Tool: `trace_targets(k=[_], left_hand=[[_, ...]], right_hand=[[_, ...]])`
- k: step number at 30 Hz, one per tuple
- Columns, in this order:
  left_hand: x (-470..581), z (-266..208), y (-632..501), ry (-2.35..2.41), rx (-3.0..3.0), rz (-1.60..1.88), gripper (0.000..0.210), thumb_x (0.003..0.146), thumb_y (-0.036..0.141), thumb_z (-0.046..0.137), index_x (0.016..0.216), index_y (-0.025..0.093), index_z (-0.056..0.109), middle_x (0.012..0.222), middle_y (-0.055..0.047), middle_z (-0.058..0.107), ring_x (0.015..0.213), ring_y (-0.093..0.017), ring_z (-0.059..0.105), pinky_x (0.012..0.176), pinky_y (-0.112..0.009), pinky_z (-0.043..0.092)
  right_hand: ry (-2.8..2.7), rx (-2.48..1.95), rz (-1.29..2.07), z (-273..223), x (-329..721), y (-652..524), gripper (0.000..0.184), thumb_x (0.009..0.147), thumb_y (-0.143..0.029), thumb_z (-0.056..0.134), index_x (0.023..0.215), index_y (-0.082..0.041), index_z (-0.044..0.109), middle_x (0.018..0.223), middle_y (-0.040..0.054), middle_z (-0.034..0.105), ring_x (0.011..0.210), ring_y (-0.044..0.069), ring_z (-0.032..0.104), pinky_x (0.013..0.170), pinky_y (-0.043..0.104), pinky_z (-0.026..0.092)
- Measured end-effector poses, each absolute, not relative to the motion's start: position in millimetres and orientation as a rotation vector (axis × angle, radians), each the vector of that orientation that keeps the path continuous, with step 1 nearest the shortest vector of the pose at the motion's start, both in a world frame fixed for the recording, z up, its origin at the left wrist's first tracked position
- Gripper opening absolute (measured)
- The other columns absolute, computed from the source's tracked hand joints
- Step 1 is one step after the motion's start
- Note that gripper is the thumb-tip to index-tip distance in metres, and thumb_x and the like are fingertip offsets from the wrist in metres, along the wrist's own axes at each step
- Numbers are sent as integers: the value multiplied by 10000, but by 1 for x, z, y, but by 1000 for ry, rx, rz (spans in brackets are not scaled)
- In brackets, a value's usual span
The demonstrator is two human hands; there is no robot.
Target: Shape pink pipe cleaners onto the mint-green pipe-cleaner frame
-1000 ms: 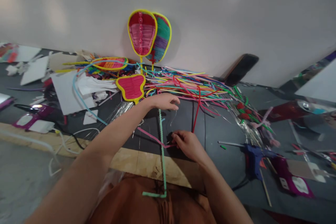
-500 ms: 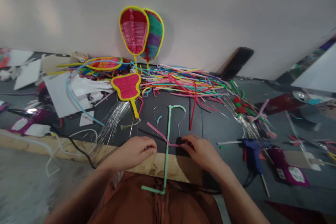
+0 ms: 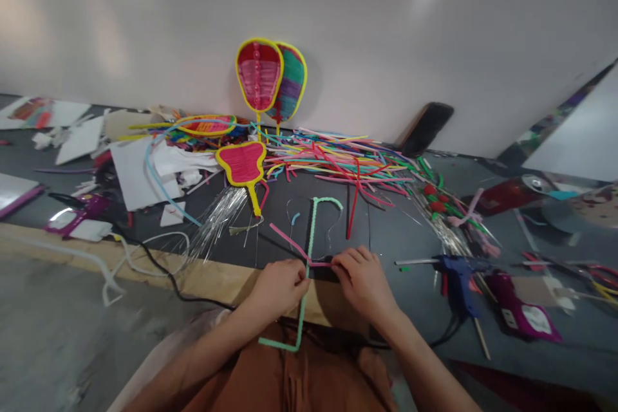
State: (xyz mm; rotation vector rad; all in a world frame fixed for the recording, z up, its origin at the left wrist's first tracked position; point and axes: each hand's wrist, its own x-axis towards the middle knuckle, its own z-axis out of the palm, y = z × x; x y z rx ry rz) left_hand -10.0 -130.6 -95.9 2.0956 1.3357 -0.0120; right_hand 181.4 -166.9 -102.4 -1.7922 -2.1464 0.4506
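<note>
Grip of the left hand (image 3: 279, 283) is closed at the light green pipe cleaner (image 3: 311, 232), fingertips against it; grip of the right hand (image 3: 361, 278) pinches one end of a pink pipe cleaner (image 3: 288, 238), which crosses the green one just beyond the left fingertips; the green one's near end bends left over brown clothing (image 3: 270, 373), its far end hooks right over the counter (image 3: 396, 225); well right of it lies a blue glue gun (image 3: 458, 286); beyond it, leftward, a yellow-rimmed pink fan (image 3: 241, 163); directly beyond, heaped coloured pipe cleaners (image 3: 333, 158); farthest, slightly left, two rounded fans (image 3: 258, 74) against a pale wall (image 3: 367, 32).
</note>
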Motion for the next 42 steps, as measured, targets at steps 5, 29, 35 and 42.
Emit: trace_targets(k=[5,29,35,42], left_hand=[[-16,-102,-124,1327,1595,379,108,750,289,486,691,201,508,543,48,507,532,-126,526,521,-225,374],[-39,-87,-105,1048,1002,828,342,718,325,647,1014,230,505,890,-3,584,721,-138,601,632,-267,503],[-26,-88,-100,1020,954,945,266,743,343,659,919,174,552,521,66,495,444,-64,447,407,-166,350],[-38,-82,-89,1023,858,985,229,731,330,680,860,156,605,777,-9,620,538,-86,555,473,-210,449]], right_hand=[[-1939,-1686,529,-104,171,-166,123,882,-192,484,848,-190,602,790,35,656,771,179,557,714,301,368],[-849,-979,1505,-81,125,-86,206,727,-350,675,845,-187,627,730,7,675,623,98,594,590,219,437],[-977,-1050,1436,-83,119,-84,224,700,-382,693,805,-185,668,736,9,668,646,118,575,577,231,419],[-1177,-1105,1407,-87,131,-69,271,791,-436,585,813,-178,664,699,11,642,598,113,546,565,240,424]])
